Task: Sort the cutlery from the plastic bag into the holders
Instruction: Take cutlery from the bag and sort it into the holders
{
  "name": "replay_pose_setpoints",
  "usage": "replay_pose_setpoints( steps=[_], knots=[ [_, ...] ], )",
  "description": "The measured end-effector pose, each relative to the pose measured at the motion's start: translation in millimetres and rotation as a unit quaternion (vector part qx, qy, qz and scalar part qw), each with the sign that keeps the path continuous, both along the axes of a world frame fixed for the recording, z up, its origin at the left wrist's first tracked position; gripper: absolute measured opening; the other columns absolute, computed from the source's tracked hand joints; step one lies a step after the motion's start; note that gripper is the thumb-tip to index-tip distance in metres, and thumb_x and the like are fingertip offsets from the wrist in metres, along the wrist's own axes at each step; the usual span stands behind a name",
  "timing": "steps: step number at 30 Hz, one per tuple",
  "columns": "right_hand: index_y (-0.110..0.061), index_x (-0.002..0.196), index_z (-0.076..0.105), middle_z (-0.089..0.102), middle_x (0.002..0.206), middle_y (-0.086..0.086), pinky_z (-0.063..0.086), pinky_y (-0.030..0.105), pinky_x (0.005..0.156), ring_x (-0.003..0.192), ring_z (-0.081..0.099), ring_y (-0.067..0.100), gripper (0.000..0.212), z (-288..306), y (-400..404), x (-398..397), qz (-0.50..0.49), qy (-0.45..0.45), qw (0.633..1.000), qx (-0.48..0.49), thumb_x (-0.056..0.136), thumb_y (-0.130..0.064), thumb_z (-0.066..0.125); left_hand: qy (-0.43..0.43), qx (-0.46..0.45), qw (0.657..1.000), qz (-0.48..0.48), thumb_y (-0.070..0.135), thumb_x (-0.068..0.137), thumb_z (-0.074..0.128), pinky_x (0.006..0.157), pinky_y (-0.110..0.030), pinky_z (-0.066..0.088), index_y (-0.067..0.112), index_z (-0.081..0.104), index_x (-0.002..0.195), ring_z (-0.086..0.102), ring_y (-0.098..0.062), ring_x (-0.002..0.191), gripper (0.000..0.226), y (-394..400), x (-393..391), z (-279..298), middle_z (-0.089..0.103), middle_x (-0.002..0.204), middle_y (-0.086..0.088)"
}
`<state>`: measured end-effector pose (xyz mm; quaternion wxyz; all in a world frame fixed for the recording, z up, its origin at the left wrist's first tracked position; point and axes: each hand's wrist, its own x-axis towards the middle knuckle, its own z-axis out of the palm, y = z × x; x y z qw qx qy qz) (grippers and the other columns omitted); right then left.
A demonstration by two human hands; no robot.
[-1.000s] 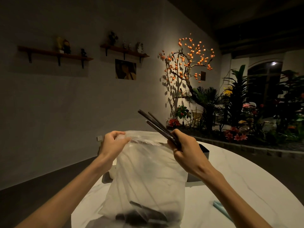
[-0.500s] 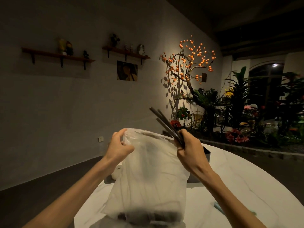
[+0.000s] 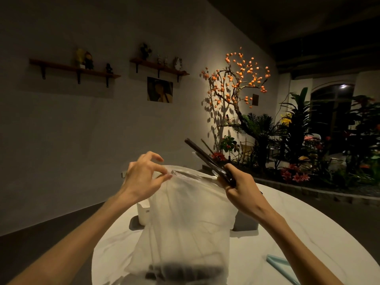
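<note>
- Since a second ago the left hand has loosened at the mouth of the plastic bag: its upper fingers have spread and lifted off the film, and only the thumb and a lower fingertip appear to pinch the rim now.
- Meanwhile the right hand has kept its fist curled round a bundle of dark cutlery handles, which stick up and away to the left, fully out of the bag; the same hand also seems to hold the bag's right rim, though I cannot tell for sure.
- More dark cutlery lies blurred at the bottom of the bag, which sags onto the white worktop.
- Behind the bag stand a white holder on the left and a grey holder on the right, both largely hidden by it.
- My judgement: one batch is out and ready to be dropped into a holder, probably the grey one nearest that hand. Sorting is at an early stage, with plenty left inside.
- A pale blue item lies on the worktop near the right forearm.
</note>
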<state>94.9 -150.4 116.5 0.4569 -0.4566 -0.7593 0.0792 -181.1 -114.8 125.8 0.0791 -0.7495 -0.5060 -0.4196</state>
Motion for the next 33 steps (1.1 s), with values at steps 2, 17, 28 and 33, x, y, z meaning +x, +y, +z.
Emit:
replay_pose_setpoints(
  steps=[2,17,28,33],
  knots=[
    [-0.013,0.097,0.059,0.061,0.082,-0.004,0.042,0.015,0.06,0.068,0.054,0.004,0.002,2,0,5,-0.006,0.023,0.999,-0.023,0.099,-0.011,0.059,-0.103,-0.008,0.993,-0.053,0.039,0.081,0.08,0.096,-0.044,0.048,0.028,0.081,0.082,0.054,-0.014,0.115,0.011,-1,-3,2,0.058,0.116,0.008],
    [-0.018,0.106,0.06,0.064,0.101,0.01,0.046,0.03,0.075,0.089,0.057,0.019,0.006,1,5,13,-0.014,0.125,0.98,-0.157,0.102,-0.019,0.055,-0.233,-0.143,0.942,-0.193,0.002,0.084,0.077,0.089,-0.022,0.049,0.04,0.078,0.092,0.062,0.0,0.11,0.039,-10,-8,-6,0.067,0.119,0.01],
    [-0.007,0.109,0.058,0.056,0.086,0.007,0.044,0.024,0.062,0.072,0.051,0.013,0.013,26,0,3,0.058,0.199,0.972,-0.114,0.104,-0.018,0.052,-0.171,-0.223,0.928,-0.245,0.027,0.091,0.075,0.105,-0.046,0.051,0.034,0.075,0.11,0.068,-0.009,0.109,0.021,-2,52,-29,0.074,0.112,0.01],
    [-0.007,0.097,0.05,0.045,0.069,-0.001,0.039,0.018,0.053,0.057,0.043,0.006,0.012,45,-3,11,0.132,0.282,0.947,-0.078,0.105,-0.016,0.049,-0.027,-0.218,0.96,-0.174,0.062,0.085,0.068,0.122,-0.043,0.027,0.048,0.039,0.147,0.028,-0.007,0.143,0.069,4,87,-53,0.028,0.155,0.016]
  ],
)
